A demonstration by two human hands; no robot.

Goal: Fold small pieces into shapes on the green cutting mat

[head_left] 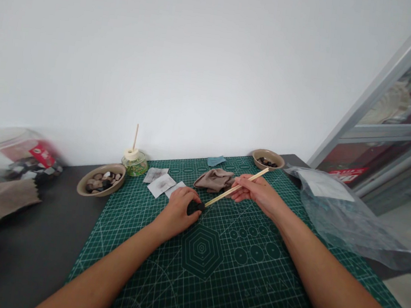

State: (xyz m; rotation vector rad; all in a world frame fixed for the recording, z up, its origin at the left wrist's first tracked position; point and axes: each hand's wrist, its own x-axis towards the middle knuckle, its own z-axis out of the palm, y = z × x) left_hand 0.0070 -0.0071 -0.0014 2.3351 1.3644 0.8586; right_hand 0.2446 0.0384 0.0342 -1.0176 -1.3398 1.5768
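Note:
My left hand [179,210] is closed around a small black object [196,208], low over the green cutting mat [161,268]. In my right hand [253,192] is a pair of light wooden chopsticks [237,187], slanting down to the left with their tips at the black object. Behind my hands lies a crumpled brown cloth [214,179]. Several white papers with grey smudges [161,184] rest on the mat beyond my left hand.
Bowls of stones stand at left [101,180] and back right [267,159]. A glass jar [135,163] with a stick is at the back. A clear container [18,153] and brown cloth [1,201] sit far left, a plastic bag [347,216] right.

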